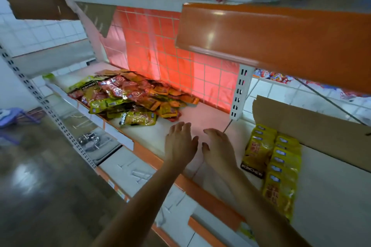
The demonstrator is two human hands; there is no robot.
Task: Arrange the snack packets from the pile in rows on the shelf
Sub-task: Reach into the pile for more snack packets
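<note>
head view: the job looks barely begun. two short rows of yellow packets [277,158] sit at the right end of the shelf [200,114], while a big mixed pile [128,96] of red and yellow packets lies at the left against the red grid backing [180,50]. the left hand [180,144] and right hand [218,146] hover over the bare shelf between them, fingers spread, holding nothing. a cardboard sheet [301,122] leans just behind the rows, and the orange upper shelf [281,36] hangs low, likely cramping reaches toward the back.
</note>
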